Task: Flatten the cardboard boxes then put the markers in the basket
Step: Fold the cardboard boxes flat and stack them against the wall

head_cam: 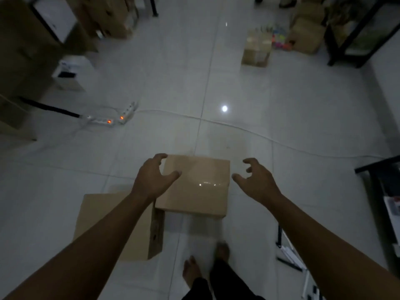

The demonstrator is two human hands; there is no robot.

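Note:
A closed brown cardboard box (199, 187) stands on the tiled floor just in front of me. My left hand (152, 177) hovers at its left top edge, fingers spread and curled, holding nothing. My right hand (256, 180) hangs open just right of the box, apart from it. A second cardboard box (101, 215) lies low on the floor to the left, under my left forearm. Far back on the right, a cluster of bright coloured markers (280, 41) sits between boxes. No basket shows clearly.
Two power strips (108, 121) with lit switches and a white cable (259, 135) cross the floor ahead. Cardboard boxes (256, 50) stand at the back, a black shelf frame (355, 40) far right, a dark table edge (376, 165) to my right. My bare feet (191, 271) are below.

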